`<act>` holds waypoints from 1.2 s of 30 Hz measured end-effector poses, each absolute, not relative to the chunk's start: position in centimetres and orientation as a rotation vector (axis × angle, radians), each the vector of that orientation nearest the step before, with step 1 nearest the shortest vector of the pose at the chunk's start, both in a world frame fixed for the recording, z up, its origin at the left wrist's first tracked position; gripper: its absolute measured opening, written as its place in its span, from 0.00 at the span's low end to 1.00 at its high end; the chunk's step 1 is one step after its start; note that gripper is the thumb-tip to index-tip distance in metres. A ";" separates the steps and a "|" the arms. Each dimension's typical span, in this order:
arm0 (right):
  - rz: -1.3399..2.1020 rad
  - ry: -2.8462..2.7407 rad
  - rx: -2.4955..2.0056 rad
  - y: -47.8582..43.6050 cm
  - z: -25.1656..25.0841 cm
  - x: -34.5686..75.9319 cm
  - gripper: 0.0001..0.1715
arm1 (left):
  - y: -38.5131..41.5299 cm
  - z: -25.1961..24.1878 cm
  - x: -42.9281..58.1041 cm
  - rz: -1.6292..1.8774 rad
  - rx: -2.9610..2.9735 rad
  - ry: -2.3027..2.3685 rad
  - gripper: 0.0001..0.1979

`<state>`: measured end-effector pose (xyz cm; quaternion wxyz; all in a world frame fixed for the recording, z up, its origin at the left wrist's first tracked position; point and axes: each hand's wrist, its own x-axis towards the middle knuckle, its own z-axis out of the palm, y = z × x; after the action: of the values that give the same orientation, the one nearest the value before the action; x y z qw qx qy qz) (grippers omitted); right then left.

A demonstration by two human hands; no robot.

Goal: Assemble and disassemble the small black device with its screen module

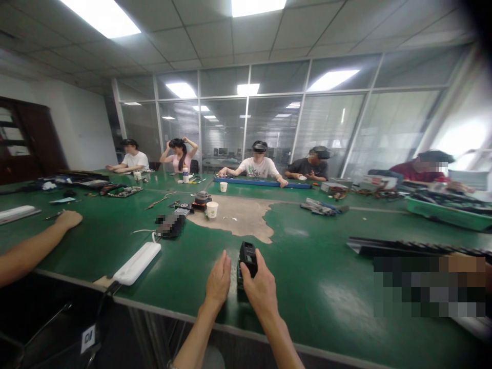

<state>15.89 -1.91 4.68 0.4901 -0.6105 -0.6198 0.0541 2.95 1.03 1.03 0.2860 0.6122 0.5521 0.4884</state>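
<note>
- Right hand (pixel 262 284): fingers grasping black device (pixel 248 250).
- Left hand (pixel 219 279): fingers released, device just beside them, table (pixel 307 287) beneath.
- Progress: device in hand, seemingly whole; steps done or left, cannot tell.

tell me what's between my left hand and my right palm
In the head view, a black device, held in the right hand; a narrow strip of green tabletop shows between it and the left hand.
</note>
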 end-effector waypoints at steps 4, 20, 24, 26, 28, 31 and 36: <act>0.104 -1.558 -1.523 -1.9 3.8 14.9 0.35 | 1.1 1.0 2.8 1.293 1.650 1.479 0.30; 0.024 -1.597 -1.467 -2.8 -0.3 15.1 0.39 | 1.3 0.6 2.9 1.304 1.673 1.466 0.29; 0.024 -1.630 -1.437 -2.2 -0.1 15.2 0.44 | 1.3 0.6 2.9 1.294 1.676 1.457 0.29; 0.047 -1.653 -1.429 -2.0 -0.3 15.3 0.44 | 1.2 0.7 2.9 1.289 1.688 1.448 0.29; 0.066 -1.664 -1.420 -2.0 -0.7 15.5 0.42 | 1.1 0.8 2.9 1.285 1.712 1.443 0.29; 0.080 -1.643 -1.413 -2.0 -1.1 15.7 0.39 | 1.0 0.8 3.0 1.277 1.744 1.451 0.30; 0.087 -1.629 -1.401 -2.1 -1.4 15.8 0.36 | 1.0 0.7 3.0 1.237 1.757 1.477 0.30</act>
<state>15.83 -2.10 -1.36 0.4755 -0.5731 -0.6665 0.0358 3.01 1.05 0.71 0.2642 0.6499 0.5463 0.4576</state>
